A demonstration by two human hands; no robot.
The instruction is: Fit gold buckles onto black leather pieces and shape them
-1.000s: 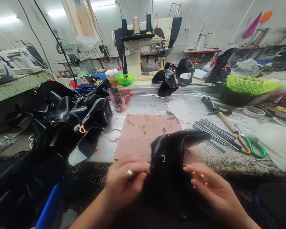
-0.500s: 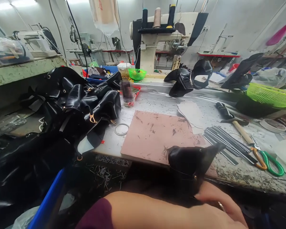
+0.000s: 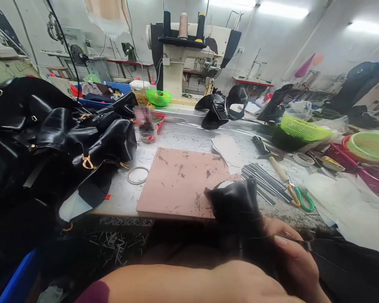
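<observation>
A black leather piece (image 3: pixel 235 202), folded and bulging, stands over the front edge of the pink cutting board (image 3: pixel 177 181). My right hand (image 3: pixel 290 248) is closed on its lower right part, the thumb lying on top with the nail showing. My left forearm crosses the bottom of the head view from a purple sleeve, and the back of my left hand (image 3: pixel 246 280) lies just under the leather piece. Its fingers are hidden, so I cannot tell what they hold. A thin line, perhaps thread or an edge, runs by my right thumb.
Black leather pieces with gold clasps (image 3: pixel 91 143) are piled on the left. Grey-black strips (image 3: pixel 265 181), green-and-orange-handled scissors (image 3: pixel 303 198) and a hammer (image 3: pixel 279 168) lie right. A sewing machine (image 3: pixel 173 69) stands behind. Baskets (image 3: pixel 303 128) are at the far right.
The view has swung to the right. The leather piece has turned, its pointed end no longer reaching right. My right hand shows more, with its thumb now on the piece.
</observation>
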